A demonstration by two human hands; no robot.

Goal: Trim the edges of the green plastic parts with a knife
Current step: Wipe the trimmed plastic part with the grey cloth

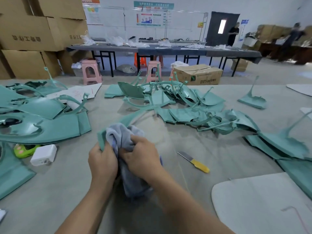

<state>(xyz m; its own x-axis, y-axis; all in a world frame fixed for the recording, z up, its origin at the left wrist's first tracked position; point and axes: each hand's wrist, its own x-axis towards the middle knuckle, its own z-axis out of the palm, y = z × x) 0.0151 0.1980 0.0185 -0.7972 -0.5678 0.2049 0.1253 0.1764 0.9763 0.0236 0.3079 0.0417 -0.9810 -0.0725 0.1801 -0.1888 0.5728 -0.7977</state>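
Holding a curved green part point(108, 130) up over the table point(70, 183), we have both hands busy and neither on the blade. Our left hand point(102, 162) is clamped on the near end of the part, fingers curled round its edge, while our right hand point(143, 157) grips a bunched grey cloth point(123, 135) pressed against the same piece. We judge this as wiping rather than cutting.

What matters for the trimming is where the knife point(194, 160) lies. It rests flat on the table to the right of our right hand, apart from it and touching nothing else. Its long axis runs diagonally: the blade tip points up and left, roughly towards the cloth, and the yellow handle trails down and right, away from us. Our right hand is clearly the nearer one; the left would have to cross over the part to reach it.

We judge the reach will call for letting go of the cloth first, then coming in from the right to take the handle end instead of the blade.

More green parts lie in heaps left point(42, 125) and right point(194, 105) of us.
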